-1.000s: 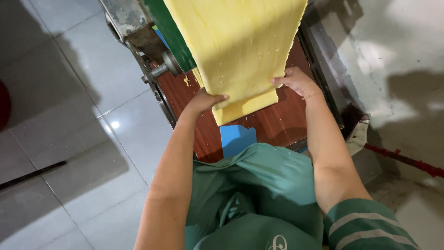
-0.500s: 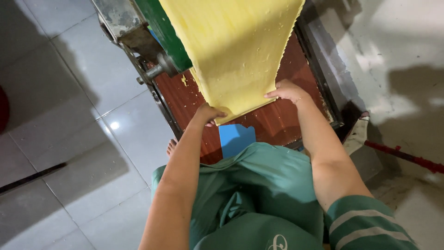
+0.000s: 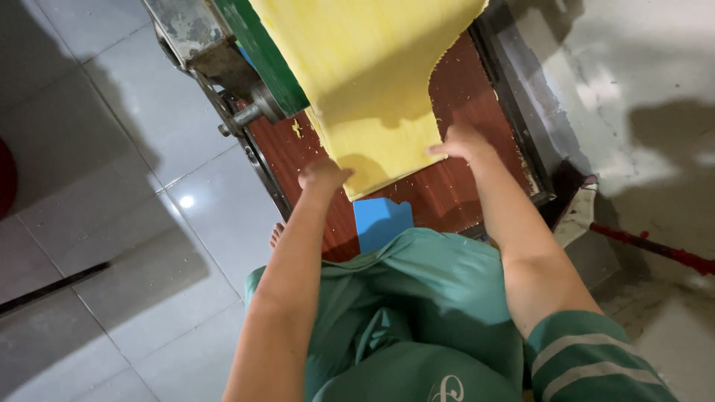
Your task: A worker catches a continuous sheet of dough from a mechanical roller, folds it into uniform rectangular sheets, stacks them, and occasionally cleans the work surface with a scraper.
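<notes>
While the left hand (image 3: 322, 175) pinches the lower left corner of the yellow dough sheet (image 3: 372, 89), the right hand (image 3: 465, 143) grips its right edge. The sheet hangs from the green-framed roller machine (image 3: 261, 67) over the reddish-brown tabletop (image 3: 454, 186). It looks soft, limp, easily torn; best supported along both edges.

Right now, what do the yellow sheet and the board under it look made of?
Sheet: soft dough, it seems; matte, pale yellow, draping with a ragged edge. Board: wood or wood-look laminate; reddish-brown grain, slight sheen. Cannot tell which.
</notes>
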